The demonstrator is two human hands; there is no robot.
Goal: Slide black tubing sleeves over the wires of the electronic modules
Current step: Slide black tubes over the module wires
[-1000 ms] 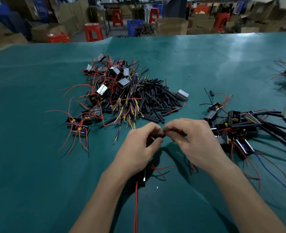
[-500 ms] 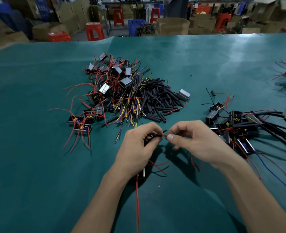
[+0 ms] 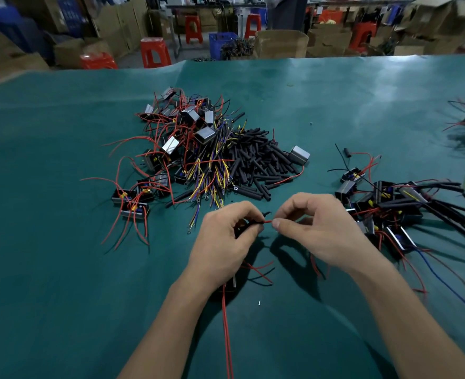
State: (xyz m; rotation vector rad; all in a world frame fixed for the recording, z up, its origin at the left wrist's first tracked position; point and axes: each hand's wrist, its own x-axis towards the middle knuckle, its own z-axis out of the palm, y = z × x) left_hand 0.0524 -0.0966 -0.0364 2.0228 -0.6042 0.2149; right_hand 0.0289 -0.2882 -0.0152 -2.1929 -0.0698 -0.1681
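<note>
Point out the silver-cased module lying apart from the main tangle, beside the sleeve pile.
The silver metal-cased module at the right edge of the black tubing sleeve pile; the other unsleeved modules cluster left of it.

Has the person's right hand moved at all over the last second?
Yes. The right hand has drawn rightward, away from the left hand, exposing thin red wire between them, judged against the heap of black tubing sleeves.

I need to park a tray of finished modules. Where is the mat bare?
Bare: the green mat left of the left hand, and the far stretch behind the sleeve pile. Crowded: the finished modules beside the right hand.
</note>
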